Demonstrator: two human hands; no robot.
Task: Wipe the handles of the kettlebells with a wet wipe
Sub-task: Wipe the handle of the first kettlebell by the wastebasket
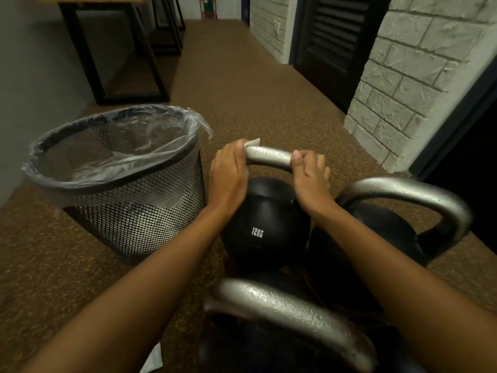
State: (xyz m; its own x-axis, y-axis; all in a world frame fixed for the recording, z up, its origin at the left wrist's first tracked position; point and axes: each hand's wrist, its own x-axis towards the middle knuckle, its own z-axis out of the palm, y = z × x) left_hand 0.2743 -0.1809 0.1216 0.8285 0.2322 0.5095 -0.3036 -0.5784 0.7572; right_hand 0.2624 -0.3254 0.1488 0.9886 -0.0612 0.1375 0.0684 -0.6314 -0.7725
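Three black kettlebells with silver handles stand on the floor. The middle one, marked 12KG, has its handle gripped at both ends. My left hand wraps the left end with a white wet wipe pressed against the metal; only a corner of the wipe shows. My right hand clasps the right end of the same handle. A second kettlebell sits to the right. A third kettlebell is closest to me.
A black mesh waste bin lined with a clear plastic bag stands left of the kettlebells. A white packet corner lies on the floor near my left arm. A black-framed bench is at the back left, a stone-block wall at right.
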